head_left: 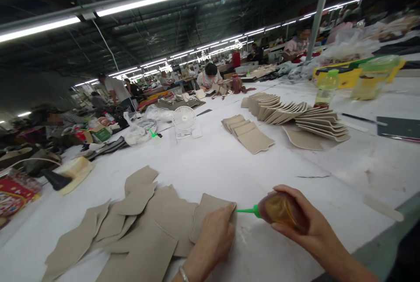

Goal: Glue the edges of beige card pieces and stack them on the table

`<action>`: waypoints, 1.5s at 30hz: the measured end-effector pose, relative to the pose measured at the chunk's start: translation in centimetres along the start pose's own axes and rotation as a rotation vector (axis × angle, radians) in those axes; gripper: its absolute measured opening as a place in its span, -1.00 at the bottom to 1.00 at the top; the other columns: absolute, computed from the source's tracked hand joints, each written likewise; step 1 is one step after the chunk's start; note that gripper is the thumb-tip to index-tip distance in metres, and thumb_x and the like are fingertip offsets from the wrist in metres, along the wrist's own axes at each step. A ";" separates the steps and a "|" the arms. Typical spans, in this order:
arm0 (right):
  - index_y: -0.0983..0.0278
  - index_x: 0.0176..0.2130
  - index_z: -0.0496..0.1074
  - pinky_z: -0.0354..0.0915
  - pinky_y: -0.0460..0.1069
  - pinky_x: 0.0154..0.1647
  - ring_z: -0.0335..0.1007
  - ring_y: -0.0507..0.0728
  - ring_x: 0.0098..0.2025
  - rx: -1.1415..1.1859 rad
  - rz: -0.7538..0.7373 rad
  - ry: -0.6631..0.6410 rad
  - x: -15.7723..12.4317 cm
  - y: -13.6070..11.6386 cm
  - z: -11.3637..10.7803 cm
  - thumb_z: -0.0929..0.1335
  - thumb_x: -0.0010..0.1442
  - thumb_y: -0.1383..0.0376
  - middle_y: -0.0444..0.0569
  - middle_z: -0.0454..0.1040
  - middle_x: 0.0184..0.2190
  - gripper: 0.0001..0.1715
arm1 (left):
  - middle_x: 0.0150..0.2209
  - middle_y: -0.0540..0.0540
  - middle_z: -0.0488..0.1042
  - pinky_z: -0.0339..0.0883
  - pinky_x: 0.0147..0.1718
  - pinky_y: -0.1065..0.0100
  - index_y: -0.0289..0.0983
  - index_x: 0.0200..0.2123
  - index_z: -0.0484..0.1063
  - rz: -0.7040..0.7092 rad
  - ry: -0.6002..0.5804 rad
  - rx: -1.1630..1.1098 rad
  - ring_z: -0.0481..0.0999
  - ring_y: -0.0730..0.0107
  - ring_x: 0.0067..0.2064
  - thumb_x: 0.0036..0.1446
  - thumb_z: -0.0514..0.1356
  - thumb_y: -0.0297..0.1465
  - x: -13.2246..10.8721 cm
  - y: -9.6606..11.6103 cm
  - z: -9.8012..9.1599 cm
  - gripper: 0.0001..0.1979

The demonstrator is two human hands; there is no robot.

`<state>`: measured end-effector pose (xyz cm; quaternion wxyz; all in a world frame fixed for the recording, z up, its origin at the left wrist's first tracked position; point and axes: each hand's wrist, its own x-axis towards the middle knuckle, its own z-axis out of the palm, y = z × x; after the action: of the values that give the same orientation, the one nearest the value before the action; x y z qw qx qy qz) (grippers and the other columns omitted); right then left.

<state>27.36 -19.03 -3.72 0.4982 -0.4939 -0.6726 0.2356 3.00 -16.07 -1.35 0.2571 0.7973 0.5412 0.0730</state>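
My right hand (305, 225) is wrapped round a squeeze bottle (278, 212) of amber liquid. The bottle lies on its side in the air, its thin green nozzle pointing left at the edge of a beige panel (208, 207). Over that panel bends my left hand (215, 234), fingers closed and pressed at its right edge; the thumb is hidden. Beside it, to the left, spreads a loose heap of similar beige panels (141, 238). Farther off on the right, more panels stand fanned in overlapping rows (278, 111), with a short row (249, 135) in front.
A small white fan (184, 118) stands at the back of the white table (197, 163). At the right are a green-capped bottle (327, 87), a jar of yellowish liquid (374, 80), a yellow box (344, 78) and a dark mat (398, 128). A yellowish block (75, 170) lies left. Other people work farther back.
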 end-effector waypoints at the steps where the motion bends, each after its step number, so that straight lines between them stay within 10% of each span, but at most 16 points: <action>1: 0.01 0.13 0.18 0.30 0.08 0.10 0.33 0.23 0.07 -0.037 -0.024 -0.021 0.2 -0.1 0.2 0.44 0.17 0.02 -0.04 0.34 0.06 -0.37 | 0.05 -0.20 0.49 0.29 0.06 0.26 -0.31 0.19 0.31 0.001 0.004 -0.013 0.48 0.15 0.04 0.02 -0.05 -0.54 0.0 -0.1 -0.1 -0.38; 45: 0.04 0.06 0.22 0.33 0.02 -0.01 0.37 0.21 -0.03 -0.064 -0.094 -0.166 2.2 -0.1 0.4 0.43 0.20 0.14 -0.08 0.37 -0.02 -0.50 | -0.04 -0.11 0.52 0.29 -0.01 0.26 -0.17 0.16 0.33 -0.056 -0.018 -0.035 0.48 0.18 -0.03 0.09 -0.07 -0.50 -0.5 0.2 -0.7 -0.44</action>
<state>26.94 -17.03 -2.86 0.4352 -0.4563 -0.7411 0.2305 2.69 -16.35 -0.60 0.2776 0.7777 0.5598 0.0679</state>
